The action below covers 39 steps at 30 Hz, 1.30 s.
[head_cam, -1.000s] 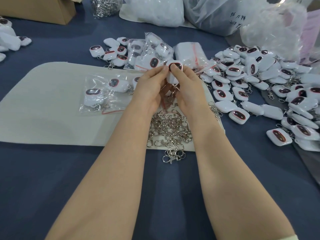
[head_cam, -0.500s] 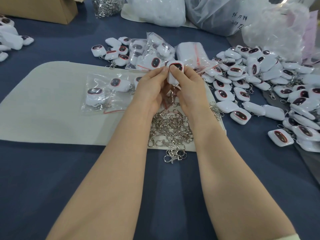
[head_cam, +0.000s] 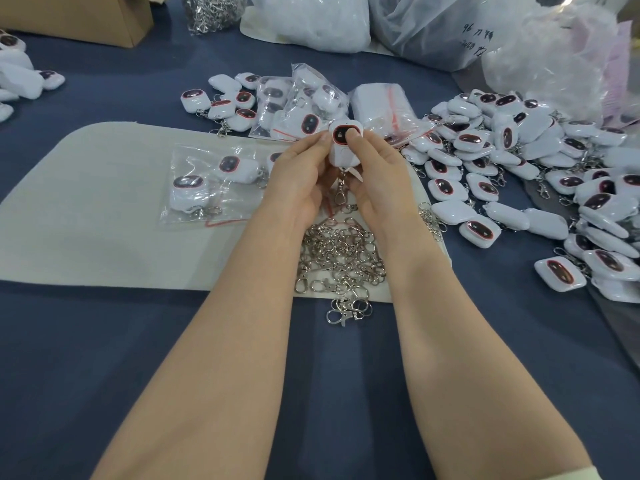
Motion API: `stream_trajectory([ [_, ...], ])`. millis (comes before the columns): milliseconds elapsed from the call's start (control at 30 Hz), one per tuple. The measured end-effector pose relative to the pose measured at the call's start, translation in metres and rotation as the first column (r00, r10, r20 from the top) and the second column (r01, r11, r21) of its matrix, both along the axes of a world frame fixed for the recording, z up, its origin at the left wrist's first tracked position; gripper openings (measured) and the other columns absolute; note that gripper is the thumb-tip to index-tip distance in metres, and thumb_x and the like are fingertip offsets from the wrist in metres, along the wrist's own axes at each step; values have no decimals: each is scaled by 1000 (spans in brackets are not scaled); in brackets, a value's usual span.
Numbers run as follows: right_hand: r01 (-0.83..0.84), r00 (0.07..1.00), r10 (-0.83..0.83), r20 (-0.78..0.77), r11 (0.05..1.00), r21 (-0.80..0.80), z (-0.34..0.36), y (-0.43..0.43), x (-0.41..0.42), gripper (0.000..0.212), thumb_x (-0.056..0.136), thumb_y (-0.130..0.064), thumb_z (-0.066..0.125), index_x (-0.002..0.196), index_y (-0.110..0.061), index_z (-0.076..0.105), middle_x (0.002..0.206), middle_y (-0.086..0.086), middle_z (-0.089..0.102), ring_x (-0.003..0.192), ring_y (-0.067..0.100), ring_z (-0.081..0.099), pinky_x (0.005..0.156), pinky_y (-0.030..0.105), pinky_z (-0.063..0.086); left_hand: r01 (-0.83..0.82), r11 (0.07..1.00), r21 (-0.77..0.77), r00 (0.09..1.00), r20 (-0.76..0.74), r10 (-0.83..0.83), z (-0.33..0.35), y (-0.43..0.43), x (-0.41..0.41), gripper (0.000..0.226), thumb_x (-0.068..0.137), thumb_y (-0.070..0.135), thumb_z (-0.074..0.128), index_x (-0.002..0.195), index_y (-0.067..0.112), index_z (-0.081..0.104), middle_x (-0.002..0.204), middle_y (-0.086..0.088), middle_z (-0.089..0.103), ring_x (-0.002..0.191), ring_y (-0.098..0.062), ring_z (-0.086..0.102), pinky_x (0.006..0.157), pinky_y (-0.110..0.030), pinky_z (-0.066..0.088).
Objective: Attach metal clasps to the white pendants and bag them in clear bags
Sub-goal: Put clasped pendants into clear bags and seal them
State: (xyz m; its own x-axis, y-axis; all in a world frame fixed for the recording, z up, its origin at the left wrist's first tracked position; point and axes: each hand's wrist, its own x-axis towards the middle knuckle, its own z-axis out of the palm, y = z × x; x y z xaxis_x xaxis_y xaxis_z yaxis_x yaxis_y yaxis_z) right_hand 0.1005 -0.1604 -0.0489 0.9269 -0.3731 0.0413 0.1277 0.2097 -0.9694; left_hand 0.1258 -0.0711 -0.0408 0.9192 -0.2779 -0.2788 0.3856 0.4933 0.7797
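My left hand (head_cam: pixel 299 174) and my right hand (head_cam: pixel 377 171) pinch one white pendant (head_cam: pixel 343 152) between them, upright above the pale mat (head_cam: pixel 104 220). Its dark oval window with a red rim faces me. A metal clasp (head_cam: pixel 341 192) hangs from the pendant's lower end, between my palms. Loose metal clasps (head_cam: pixel 341 254) lie in a pile under my wrists. Bagged pendants (head_cam: pixel 214 181) rest on the mat to the left. A stack of clear bags (head_cam: pixel 381 105) with red strips lies just beyond my hands.
A large heap of white pendants (head_cam: pixel 519 161) fills the right side of the blue table. More bagged pendants (head_cam: pixel 301 105) and loose ones (head_cam: pixel 221 102) lie behind. A cardboard box (head_cam: pixel 86 15), a clasp heap (head_cam: pixel 211 12) and big plastic sacks (head_cam: pixel 433 26) line the far edge.
The pendant has turned between my fingers so its dark window faces me more squarely. Both hands stay in the same place, and the clasp now hangs below it.
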Motion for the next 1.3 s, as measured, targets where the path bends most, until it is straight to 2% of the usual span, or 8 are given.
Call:
stream_trajectory([
  [333,-41,999,41,3,995,94,2,0,0,19,97,-12,53,86,-14,68,72,-2,68,66,9,64,60,22,50,19,999,32,1000,-19,-18,-1,1,0,11,95,23,57,105,26,61,70,4,64,62,-11,57,53,-23,47],
  [533,-33,999,29,-23,978,-208,-4,1,2,8,93,-9,60,89,-15,63,82,9,61,75,20,56,62,33,46,-83,996,-34,995,53,85,0,-1,0,11,96,13,54,103,18,62,82,-5,65,65,-14,61,52,-24,50],
  [633,68,998,-69,-8,994,-80,-5,-3,5,7,96,-6,55,96,-11,61,93,12,66,84,21,64,78,40,55,-164,978,133,975,173,140,-3,-7,1,18,97,9,49,100,15,66,99,-11,68,80,-15,64,79,-33,57],
  [700,68,998,-68,4,996,64,-5,-6,7,11,99,-2,48,101,-4,59,92,11,67,81,21,67,77,32,57,-172,955,241,968,222,118,-5,-10,1,17,96,10,49,101,14,65,99,-12,67,85,-17,61,90,-44,54],
  [767,34,999,-35,2,995,93,-4,-6,7,17,100,0,43,110,3,57,90,12,67,79,19,66,72,26,56,-167,955,244,967,229,111,-5,-10,0,15,95,7,49,95,11,63,82,-8,64,76,-18,58,87,-47,54],
  [933,-42,999,39,37,996,77,-2,-4,1,25,100,1,42,121,10,52,91,15,66,78,18,66,77,25,55,-185,967,173,968,204,148,-7,-7,3,15,95,0,45,86,8,54,72,-6,61,58,-14,54,62,-27,49],
  [1167,-62,998,65,0,962,267,3,0,0,12,97,-5,51,90,-2,60,72,8,68,60,13,63,59,22,54,-140,981,134,986,114,125,-5,-7,1,13,96,3,43,96,4,56,65,-7,55,46,-11,48,44,-19,40],
  [1300,-28,1000,29,-1,971,236,4,0,1,12,97,-12,55,89,-4,61,67,7,67,52,10,60,52,19,50,-172,964,205,978,153,142,-6,-8,3,16,96,5,44,104,2,58,74,-5,62,55,-11,53,55,-22,45],
])
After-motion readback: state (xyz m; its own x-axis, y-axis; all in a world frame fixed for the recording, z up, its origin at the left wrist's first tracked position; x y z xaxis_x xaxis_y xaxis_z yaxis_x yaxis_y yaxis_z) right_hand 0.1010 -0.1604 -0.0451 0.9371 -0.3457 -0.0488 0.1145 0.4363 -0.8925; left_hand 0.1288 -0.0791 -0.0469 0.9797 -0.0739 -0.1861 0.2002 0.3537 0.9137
